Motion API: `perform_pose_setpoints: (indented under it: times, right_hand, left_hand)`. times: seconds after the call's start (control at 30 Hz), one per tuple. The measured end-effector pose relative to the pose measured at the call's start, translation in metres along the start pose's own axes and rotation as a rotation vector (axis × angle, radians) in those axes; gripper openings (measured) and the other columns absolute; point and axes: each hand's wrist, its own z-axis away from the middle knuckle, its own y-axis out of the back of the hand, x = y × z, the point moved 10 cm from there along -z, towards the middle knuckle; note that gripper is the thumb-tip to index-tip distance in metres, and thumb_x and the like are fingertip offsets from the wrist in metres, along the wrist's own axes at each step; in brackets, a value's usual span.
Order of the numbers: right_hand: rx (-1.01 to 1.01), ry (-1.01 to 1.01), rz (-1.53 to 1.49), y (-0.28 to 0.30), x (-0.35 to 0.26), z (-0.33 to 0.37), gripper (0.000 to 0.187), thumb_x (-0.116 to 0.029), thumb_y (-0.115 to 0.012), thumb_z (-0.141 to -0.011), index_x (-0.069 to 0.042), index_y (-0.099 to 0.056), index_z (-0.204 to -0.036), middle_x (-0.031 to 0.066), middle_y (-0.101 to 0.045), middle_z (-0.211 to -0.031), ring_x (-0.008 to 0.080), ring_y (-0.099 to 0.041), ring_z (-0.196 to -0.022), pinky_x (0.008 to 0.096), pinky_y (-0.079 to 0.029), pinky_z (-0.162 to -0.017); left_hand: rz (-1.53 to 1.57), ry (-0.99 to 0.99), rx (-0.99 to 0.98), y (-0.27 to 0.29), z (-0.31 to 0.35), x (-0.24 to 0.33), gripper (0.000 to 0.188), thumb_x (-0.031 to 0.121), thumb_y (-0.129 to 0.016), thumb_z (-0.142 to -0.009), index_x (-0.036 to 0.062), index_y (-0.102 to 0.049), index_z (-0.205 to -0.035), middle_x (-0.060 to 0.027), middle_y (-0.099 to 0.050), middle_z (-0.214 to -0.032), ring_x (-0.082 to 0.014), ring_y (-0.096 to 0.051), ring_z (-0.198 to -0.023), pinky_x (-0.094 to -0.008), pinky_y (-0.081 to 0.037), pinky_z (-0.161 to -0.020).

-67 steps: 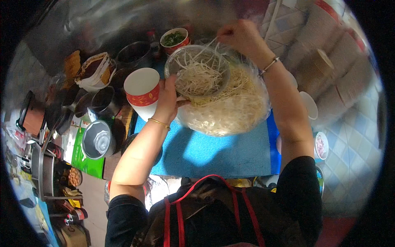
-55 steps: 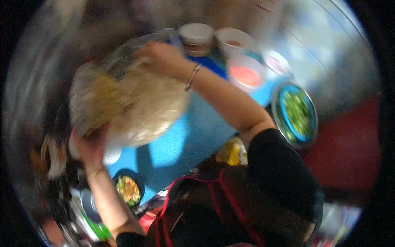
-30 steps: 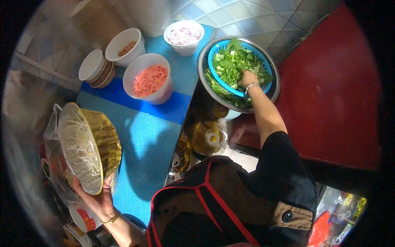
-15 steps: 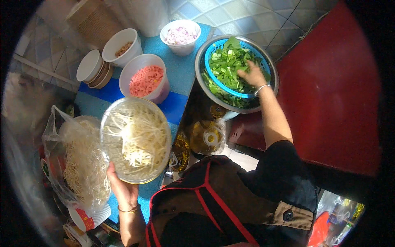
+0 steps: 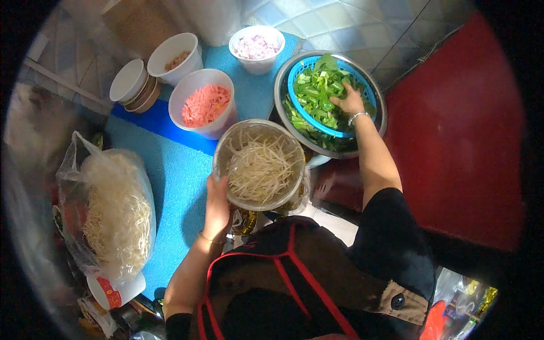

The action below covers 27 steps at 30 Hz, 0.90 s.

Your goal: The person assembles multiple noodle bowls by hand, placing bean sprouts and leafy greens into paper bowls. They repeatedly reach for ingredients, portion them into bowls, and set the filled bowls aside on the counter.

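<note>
My left hand (image 5: pixel 218 205) grips the near left rim of a round bowl (image 5: pixel 221 156), raised off the counter. Bean sprouts (image 5: pixel 262 170) lie in it. Up at the right, my right hand (image 5: pixel 349 103) reaches into a blue plastic colander (image 5: pixel 296 109) full of chopped leafy greens (image 5: pixel 320 90). Its fingers are partly sunk among the leaves, so whether they close on any cannot be made out. The colander sits tilted inside a wide metal basin (image 5: pixel 378 133), which also has greens in it.
Tubs of pink diced food (image 5: pixel 207 105), chopped onion (image 5: pixel 256 46) and brown bits (image 5: pixel 177 60) stand on the blue counter (image 5: pixel 184 181), beside stacked bowls (image 5: pixel 129 82). A plastic bag of sprouts (image 5: pixel 119 209) lies left, above paper cups (image 5: pixel 116 290). A red panel (image 5: pixel 453 136) borders the right.
My left hand has carried the bowl of bean sprouts rightward and slightly up, close beside the metal basin. My right hand stays among the greens, nearly unmoved.
</note>
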Motion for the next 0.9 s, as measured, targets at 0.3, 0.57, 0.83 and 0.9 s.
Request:
perform_pose_setpoints:
  times: [0.3,0.57,0.83,0.9]
  right_hand:
    - [0.227,0.062,0.015,0.019,-0.033,0.010,0.046,-0.014,-0.069,-0.061,-0.013,-0.053,-0.104,0.0210,-0.054,-0.095,0.0350,-0.055,-0.087,0.0417,-0.046,-0.075]
    - [0.321,-0.036,-0.242,0.063,0.021,-0.007,0.033,-0.010,-0.066,-0.062,-0.005,-0.060,-0.094,0.0170,-0.062,-0.083,0.0294,-0.060,-0.078,0.0349,-0.046,-0.074]
    - [-0.052,0.231,-0.828,0.111,-0.112,0.070,0.033,0.005,-0.053,-0.071,-0.001,-0.056,-0.103,0.0024,-0.061,-0.084,0.0084,-0.057,-0.067,0.0228,-0.047,-0.062]
    - [-0.146,0.424,-0.427,0.088,-0.150,0.095,0.049,-0.006,-0.065,-0.068,0.002,-0.048,-0.114,0.0122,-0.056,-0.104,0.0179,-0.054,-0.093,0.0280,-0.044,-0.081]
  left_hand:
    - [-0.031,0.001,-0.042,-0.033,-0.046,-0.026,0.037,0.024,-0.042,-0.085,0.0043,-0.037,-0.115,-0.0105,-0.046,-0.107,-0.0194,-0.048,-0.097,-0.0323,-0.042,-0.081]
    - [-0.042,0.094,-0.035,-0.067,-0.070,-0.024,0.054,0.035,-0.048,-0.082,0.0070,-0.025,-0.122,-0.0138,-0.043,-0.112,-0.0230,-0.053,-0.092,-0.0354,-0.051,-0.061]
    - [-0.065,0.035,-0.017,-0.079,-0.094,-0.026,0.054,0.032,-0.050,-0.082,0.0066,-0.024,-0.122,-0.0145,-0.044,-0.111,-0.0221,-0.053,-0.091,-0.0344,-0.052,-0.062]
    - [-0.078,0.036,-0.033,-0.078,-0.097,-0.029,0.054,0.031,-0.051,-0.082,0.0065,-0.024,-0.122,-0.0149,-0.044,-0.110,-0.0225,-0.053,-0.091,-0.0347,-0.052,-0.061]
